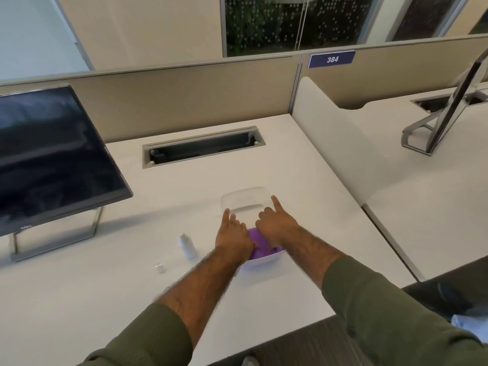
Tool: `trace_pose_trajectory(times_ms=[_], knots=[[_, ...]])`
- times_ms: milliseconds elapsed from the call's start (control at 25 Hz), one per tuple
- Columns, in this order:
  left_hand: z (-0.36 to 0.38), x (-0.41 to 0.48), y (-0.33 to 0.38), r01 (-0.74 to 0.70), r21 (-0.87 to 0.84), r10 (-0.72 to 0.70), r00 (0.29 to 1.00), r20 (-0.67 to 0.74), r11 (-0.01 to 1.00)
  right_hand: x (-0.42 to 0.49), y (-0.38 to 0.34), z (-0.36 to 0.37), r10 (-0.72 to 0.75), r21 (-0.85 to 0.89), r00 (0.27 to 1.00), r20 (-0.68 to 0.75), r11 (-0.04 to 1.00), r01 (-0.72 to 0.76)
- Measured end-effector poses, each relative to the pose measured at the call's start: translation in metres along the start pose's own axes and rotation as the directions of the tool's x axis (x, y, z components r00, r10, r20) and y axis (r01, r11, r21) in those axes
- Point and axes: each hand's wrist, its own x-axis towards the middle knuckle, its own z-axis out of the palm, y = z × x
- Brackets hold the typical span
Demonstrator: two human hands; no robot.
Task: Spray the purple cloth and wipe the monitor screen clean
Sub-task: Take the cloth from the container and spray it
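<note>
Purple cloth (260,244) in clear container (264,260), both hands on lid (245,199).

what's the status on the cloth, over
Both hands, left and right, on clear container. Purple cloth inside, not lifted. Spray bottle lying untouched. Monitor unobstructed.

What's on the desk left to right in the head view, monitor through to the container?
Monitor → small clear cap → white spray bottle → left hand → right hand, both over the clear container holding the purple cloth.
</note>
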Motion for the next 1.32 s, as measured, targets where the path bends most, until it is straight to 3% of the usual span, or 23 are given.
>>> trace_pose_trajectory(times_ms=[240, 360, 480, 600, 760, 840, 920, 1000, 1080, 1160, 1240, 1320], knots=[[-0.003, 0.005, -0.001, -0.021, 0.012, 0.02, 0.997, 0.072, 1.0, 0.004, 0.0, -0.011, 0.042, -0.059, 0.999, -0.014, 0.997, -0.043], [-0.001, 0.005, -0.002, -0.015, -0.003, 0.015, 0.999, 0.034, 1.0, 0.003, 0.003, -0.013, 0.057, 0.023, 0.997, -0.058, 0.998, -0.055], [-0.005, 0.002, -0.004, 0.003, -0.102, -0.007, 0.999, -0.044, 0.995, -0.003, 0.007, -0.02, 0.059, 0.159, 0.989, -0.136, 0.987, -0.037], [-0.013, 0.001, -0.005, 0.044, -0.23, -0.068, 0.993, -0.098, 0.972, -0.011, 0.018, -0.036, 0.112, 0.284, 0.987, -0.116, 0.956, -0.075], [-0.025, -0.006, -0.004, 0.055, -0.529, -0.209, 0.949, -0.235, 0.847, -0.028, 0.03, -0.053, 0.272, 0.521, 0.958, -0.096, 0.834, -0.184], [-0.042, -0.02, 0.001, -0.027, -0.816, -0.404, 0.859, -0.315, 0.578, -0.04, 0.03, -0.067, 0.353, 0.616, 0.929, -0.111, 0.758, -0.214], [-0.065, -0.032, 0.009, -0.095, -0.982, -0.572, 0.802, -0.172, 0.163, -0.05, 0.026, -0.082, 0.418, 0.651, 0.893, -0.168, 0.727, -0.218], [-0.092, -0.041, 0.012, -0.091, -0.947, -0.508, 0.857, 0.083, -0.308, -0.058, 0.017, -0.098, 0.438, 0.646, 0.862, -0.254, 0.74, -0.186], [-0.108, -0.05, 0.002, -0.1, -0.747, -0.349, 0.919, 0.184, -0.658, -0.065, -0.002, -0.111, 0.416, 0.613, 0.806, -0.421, 0.785, -0.085], [-0.112, -0.058, -0.021, -0.093, -0.527, -0.216, 0.96, 0.177, -0.845, -0.068, -0.025, -0.118, 0.334, 0.511, 0.671, -0.662, 0.856, 0.078], [-0.11, -0.07, -0.045, -0.073, -0.388, -0.159, 0.969, 0.192, -0.919, -0.067, -0.049, -0.118, 0.196, 0.329, 0.544, -0.816, 0.931, 0.159], [-0.097, -0.081, -0.067, -0.073, -0.307, -0.154, 0.957, 0.247, -0.949, -0.065, -0.072, -0.116, 0.06, 0.167, 0.466, -0.883, 0.967, 0.192]])
